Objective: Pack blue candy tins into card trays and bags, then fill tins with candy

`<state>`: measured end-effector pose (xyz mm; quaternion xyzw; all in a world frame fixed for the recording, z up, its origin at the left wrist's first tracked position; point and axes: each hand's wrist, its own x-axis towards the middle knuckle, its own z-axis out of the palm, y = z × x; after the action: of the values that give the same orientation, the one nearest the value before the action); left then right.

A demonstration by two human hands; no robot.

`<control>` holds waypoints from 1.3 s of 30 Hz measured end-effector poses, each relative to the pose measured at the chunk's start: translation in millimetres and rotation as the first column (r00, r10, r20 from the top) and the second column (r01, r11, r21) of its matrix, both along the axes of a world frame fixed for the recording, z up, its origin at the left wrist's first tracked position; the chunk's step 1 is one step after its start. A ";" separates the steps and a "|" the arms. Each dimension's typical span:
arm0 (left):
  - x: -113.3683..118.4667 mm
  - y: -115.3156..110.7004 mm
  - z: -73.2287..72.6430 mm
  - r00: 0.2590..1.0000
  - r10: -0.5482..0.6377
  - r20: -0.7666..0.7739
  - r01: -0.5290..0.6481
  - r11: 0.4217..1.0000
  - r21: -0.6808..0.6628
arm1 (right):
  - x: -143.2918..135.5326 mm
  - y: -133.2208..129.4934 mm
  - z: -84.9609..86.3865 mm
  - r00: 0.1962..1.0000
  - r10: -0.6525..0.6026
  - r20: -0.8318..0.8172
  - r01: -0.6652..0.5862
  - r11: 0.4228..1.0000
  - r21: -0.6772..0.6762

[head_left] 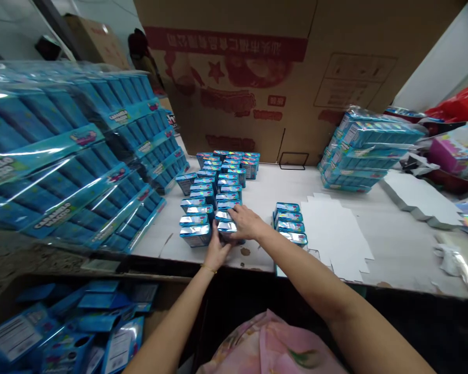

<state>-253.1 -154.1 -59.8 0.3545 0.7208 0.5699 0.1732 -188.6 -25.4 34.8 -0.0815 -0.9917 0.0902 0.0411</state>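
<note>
A person in a pink floral garment (pixel 273 345) works with 2 bare hands at a white table (pixel 257 187), where small, shiny blue rectangular boxes (pixel 202 188) stand upright in close-set columns. The left hand (pixel 216 252), a thin gold-coloured bracelet (pixel 209 268) at its wrist, closes around the left side and front of the near end of the right-hand column. The right hand (pixel 247 222) grips the same end from the other side, its fingers bent over the box tops; how many boxes the 2 hands hold between them cannot be told.

Just right of the right hand, partly behind the forearm, stands a shorter row of at least 4 matching blue boxes (pixel 289 217), beside flat white cardboard sheets with notched edges (pixel 337 228). Farther right sits a clear-plastic-wrapped stack of blue packs (pixel 368 148). A larger plastic-wrapped stack of blue packs (pixel 68 179) rises at left. A huge brown cardboard carton with upside-down red print (pixel 296 93) stands behind the columns, while below the table's left edge, a brown open-topped container (pixel 167 301) holds loose, jumbled blue cartons (pixel 120 343).
</note>
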 end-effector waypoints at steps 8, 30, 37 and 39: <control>15.9 -6.6 -1.3 0.994 0.041 -0.103 -0.038 0.999 0.033 | 9.1 -24.4 -13.6 0.995 0.017 -0.094 -0.011 0.998 0.062; 141.2 19.1 0.4 0.979 -0.198 -0.039 0.196 0.979 -0.046 | 216.7 2.2 -4.7 0.944 -0.145 -0.297 0.161 0.987 0.029; 138.0 7.1 3.4 0.974 -0.223 0.042 0.225 0.973 -0.051 | 197.9 -7.7 -0.8 0.982 -0.134 -0.136 0.153 0.979 0.136; 131.1 9.0 4.6 0.979 -0.175 0.101 0.183 0.981 -0.071 | 195.1 -11.1 -7.0 0.974 -0.167 -0.151 0.190 0.970 0.154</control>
<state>-122.0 -145.0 -55.1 0.3836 0.6992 0.5387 0.2715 6.4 -36.5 27.8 -0.1602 -0.9793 0.0081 0.1238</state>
